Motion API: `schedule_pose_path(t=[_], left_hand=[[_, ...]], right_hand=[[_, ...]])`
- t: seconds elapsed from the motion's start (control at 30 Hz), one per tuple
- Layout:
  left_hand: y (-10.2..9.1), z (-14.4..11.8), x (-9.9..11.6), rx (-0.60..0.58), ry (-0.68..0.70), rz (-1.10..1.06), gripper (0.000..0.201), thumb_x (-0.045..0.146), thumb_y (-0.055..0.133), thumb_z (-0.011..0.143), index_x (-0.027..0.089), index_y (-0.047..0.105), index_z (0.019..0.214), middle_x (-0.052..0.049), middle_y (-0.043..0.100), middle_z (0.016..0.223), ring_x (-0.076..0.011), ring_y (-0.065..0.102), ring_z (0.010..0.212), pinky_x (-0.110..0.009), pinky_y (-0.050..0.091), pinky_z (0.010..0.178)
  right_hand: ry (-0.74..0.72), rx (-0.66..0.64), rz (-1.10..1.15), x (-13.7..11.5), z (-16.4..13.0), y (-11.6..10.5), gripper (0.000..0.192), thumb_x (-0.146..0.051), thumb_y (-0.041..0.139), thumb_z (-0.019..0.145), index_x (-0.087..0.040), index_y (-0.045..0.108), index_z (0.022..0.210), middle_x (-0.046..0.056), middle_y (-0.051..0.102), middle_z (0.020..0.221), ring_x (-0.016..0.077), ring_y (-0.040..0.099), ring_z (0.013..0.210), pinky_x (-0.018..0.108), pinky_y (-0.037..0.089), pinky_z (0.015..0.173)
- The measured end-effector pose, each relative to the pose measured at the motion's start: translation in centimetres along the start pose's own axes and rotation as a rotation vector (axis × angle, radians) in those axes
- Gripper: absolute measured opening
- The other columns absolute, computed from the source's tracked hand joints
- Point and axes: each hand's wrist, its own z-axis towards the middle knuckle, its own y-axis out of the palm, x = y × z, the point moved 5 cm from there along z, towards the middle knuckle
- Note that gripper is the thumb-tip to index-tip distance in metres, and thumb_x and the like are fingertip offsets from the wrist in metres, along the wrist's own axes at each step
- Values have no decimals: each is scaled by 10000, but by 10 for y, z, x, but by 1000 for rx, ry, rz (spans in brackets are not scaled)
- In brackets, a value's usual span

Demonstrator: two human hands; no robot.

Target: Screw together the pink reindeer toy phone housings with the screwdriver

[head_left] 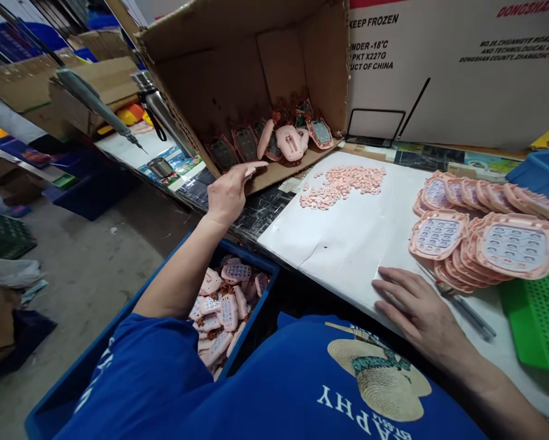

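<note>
Blue shirt [274, 391] filling the bottom edge, white letters "APHY" reading upside down beside a straw-hat print. Just below the worktop's near left corner, a blue crate [72, 379] is holding pink keypad shells mixed with brown parts.

Right hand [416, 308] is lying flat on the white sheet [347, 238] at the worktop's near edge, fingers spread wide, holding nothing. A pen-like tool [466, 308] is lying just beside its fingertips, not touching as far as can be told.

Left hand [231, 189] is stretching to the open cardboard box [237, 67] at the far left corner, fingers extended together and pointing toward the pieces inside, palm open, gripping nothing; fingertips are hovering at the box's front flap.

Pink keypad pieces [290, 142] are lying in the box's bottom: rounded pink plastic shells, some showing dark circuit boards, some face down, jumbled.

Stacks of pink front shells [485, 238] with grids of oval key holes are sitting toward the right edge, overlapping in rows. A scatter of small pink buttons [342, 183] is lying mid-sheet toward the far edge. Green perforated tray [540, 318] at the near right corner.

White carton [457, 67] standing along the far edge, printing: "KEEP FROZEN", "-18°C", "PKT X227G", "CT OF CHINA", "DONGSHAN".
</note>
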Motion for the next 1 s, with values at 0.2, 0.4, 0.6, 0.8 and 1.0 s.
schedule_pose_path(t=[0.2, 0.4, 0.6, 0.8, 1.0], left_hand=[[-17, -17, -9, 339, -192, -331, 280, 396, 568, 976, 176, 671, 1116, -56, 741, 1050, -201, 698, 1013, -324, 528, 958], [15, -42, 31, 260, -644, -1244, 147, 305, 666, 908, 198, 591, 976, -31, 714, 1023, -159, 721, 858, -331, 624, 827], [65, -96, 160, -326, -1049, -1799, 79, 136, 591, 947, 137, 640, 1010, -84, 719, 1053, -141, 723, 855, -300, 626, 839], [82, -135, 244, -876, -1046, -1992, 132, 54, 577, 942, 82, 684, 1014, -95, 722, 1040, -129, 725, 906, -253, 607, 889], [87, -136, 264, -1321, -879, -1970, 192, 185, 767, 856, 102, 693, 1013, -48, 723, 843, -100, 717, 697, -166, 580, 700]], right_hand=[[49, 12, 47, 2, 0, -2, 224, -296, 551, 1017, -254, 665, 1205, 114, 659, 1298, 329, 629, 1200, 550, 544, 986], [200, 72, 197, 2, -1, -5, 251, -349, 593, 1001, -269, 673, 1224, 88, 689, 1259, 288, 675, 1141, 519, 568, 1009], [369, 180, 799, 2, 14, 6, 626, -404, 606, 1012, -429, 321, 1570, 34, 506, 1550, 226, 554, 1375, 439, 522, 1122], [382, 344, 1001, 4, 30, 2, 832, -540, 693, 928, -437, 225, 1608, -9, 314, 1672, 248, 288, 1550, 495, 252, 1288], [528, 339, 1313, 5, 24, -6, 774, -671, 680, 872, -413, 388, 1541, 1, 371, 1645, 268, 427, 1472, 485, 380, 1222]])
